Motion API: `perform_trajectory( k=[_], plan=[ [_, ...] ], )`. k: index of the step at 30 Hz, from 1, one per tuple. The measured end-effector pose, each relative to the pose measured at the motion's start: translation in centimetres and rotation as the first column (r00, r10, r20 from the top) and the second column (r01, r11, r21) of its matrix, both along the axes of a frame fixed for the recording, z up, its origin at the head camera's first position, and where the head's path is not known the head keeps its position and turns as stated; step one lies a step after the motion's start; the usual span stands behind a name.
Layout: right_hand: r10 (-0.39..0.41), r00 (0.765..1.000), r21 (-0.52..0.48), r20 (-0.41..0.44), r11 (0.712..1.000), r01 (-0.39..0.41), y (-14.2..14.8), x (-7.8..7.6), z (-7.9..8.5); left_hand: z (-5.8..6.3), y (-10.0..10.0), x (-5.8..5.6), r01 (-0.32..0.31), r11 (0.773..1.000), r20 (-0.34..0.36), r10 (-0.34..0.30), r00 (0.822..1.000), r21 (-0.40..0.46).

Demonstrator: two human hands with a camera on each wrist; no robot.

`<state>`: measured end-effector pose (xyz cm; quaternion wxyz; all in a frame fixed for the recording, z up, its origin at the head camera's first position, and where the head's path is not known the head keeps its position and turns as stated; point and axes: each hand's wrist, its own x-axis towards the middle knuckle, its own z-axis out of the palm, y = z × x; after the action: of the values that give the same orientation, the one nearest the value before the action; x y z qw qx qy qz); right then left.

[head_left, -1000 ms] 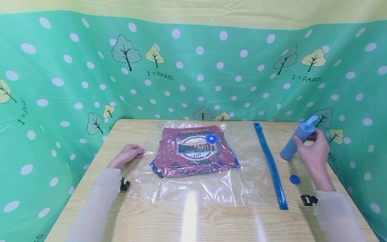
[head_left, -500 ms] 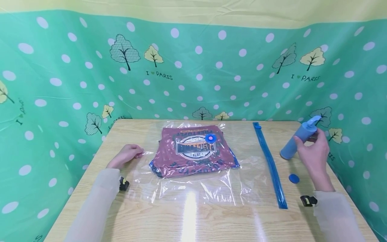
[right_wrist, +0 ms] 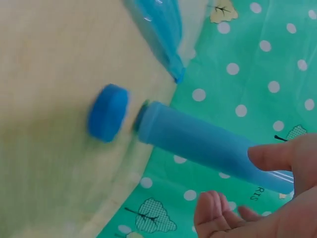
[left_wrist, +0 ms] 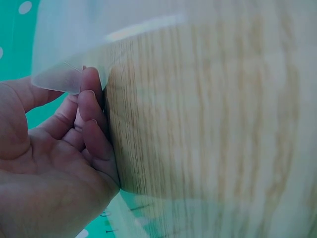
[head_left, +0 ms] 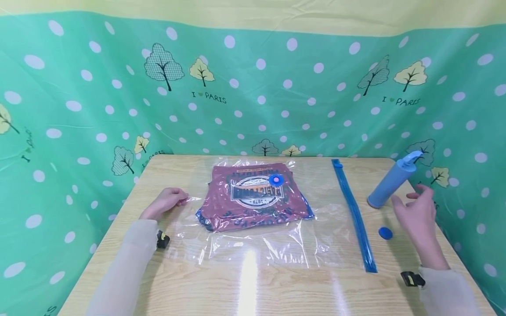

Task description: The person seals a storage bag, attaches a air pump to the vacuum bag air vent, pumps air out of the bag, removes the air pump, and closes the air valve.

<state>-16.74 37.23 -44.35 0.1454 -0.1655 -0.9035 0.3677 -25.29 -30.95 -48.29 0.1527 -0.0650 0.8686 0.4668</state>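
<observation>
A clear plastic storage bag (head_left: 332, 245) lies flat with a folded dark red printed shirt (head_left: 221, 206) inside. A round blue valve (head_left: 276, 180) sits on its upper face. My left hand (head_left: 164, 202) pinches the bag's left edge between thumb and fingers, its plastic arching past the fingertips in the left wrist view. A light blue hand pump (head_left: 389, 185) with a handle on top stands on the table at the right. My right hand (head_left: 419, 215) is just beside the pump, fingers loosely bent, holding nothing; thumb and fingers (right_wrist: 210, 213) are apart.
A blue zip strip (head_left: 356, 215) with a slider at its far end runs along the bag's right side. The round blue cap (head_left: 385, 233) lies between strip and right hand. A green polka-dot curtain (head_left: 245, 96) surrounds the wooden table (head_left: 189, 289).
My right hand has let go of the pump and drawn back a little toward the near right; the pump stays standing. My left hand has kept its place on the bag.
</observation>
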Motion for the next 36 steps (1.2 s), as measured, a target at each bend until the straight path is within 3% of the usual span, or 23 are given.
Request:
perform_trajectory(
  k=[3, 5, 10, 12, 13, 23, 29, 36],
  plan=[
    [0.092, 0.994, 0.098, 0.064, 0.99, -0.098, 0.5, 1.0, -0.7, 0.1, 0.1, 0.0, 0.001, 1.0, -0.009, -0.001, 1.0, 0.007],
    [0.159, 0.975, 0.149, 0.156, 0.972, -0.183, 0.8, 1.5, -1.1, 0.2, 0.1, 0.0, 0.001, 1.0, -0.013, -0.001, 1.0, 0.009],
    [0.303, 0.856, 0.144, 0.42, 0.908, -0.393, 1.3, 2.2, -2.1, 0.1, 0.2, 0.0, 0.001, 1.0, -0.024, -0.001, 1.0, 0.012],
    [0.325, 0.824, 0.136, 0.464, 0.893, -0.429, 1.2, 2.4, -2.7, 0.1, 0.2, 0.0, 0.003, 1.0, -0.029, -0.003, 1.0, 0.013],
    [0.328, 0.819, 0.136, 0.471, 0.89, -0.434, 1.1, 2.5, -2.9, 0.1, 0.1, 0.0, 0.0, 1.0, -0.029, 0.0, 1.0, 0.015],
    [0.322, 0.846, 0.181, 0.425, 0.885, -0.428, 0.7, 2.6, -3.9, -0.2, 0.0, 0.1, 0.012, 1.0, -0.032, -0.012, 0.999, 0.008],
    [0.364, 0.841, 0.209, 0.401, 0.857, -0.47, 0.5, 2.5, -4.2, -0.2, 0.1, 0.0, 0.012, 1.0, -0.041, -0.012, 0.999, -0.005],
    [0.367, 0.855, 0.262, 0.366, 0.841, -0.473, 0.2, 2.3, -4.4, -0.1, 0.2, 0.2, -0.001, 1.0, -0.034, 0.001, 0.999, -0.006]
  ],
)
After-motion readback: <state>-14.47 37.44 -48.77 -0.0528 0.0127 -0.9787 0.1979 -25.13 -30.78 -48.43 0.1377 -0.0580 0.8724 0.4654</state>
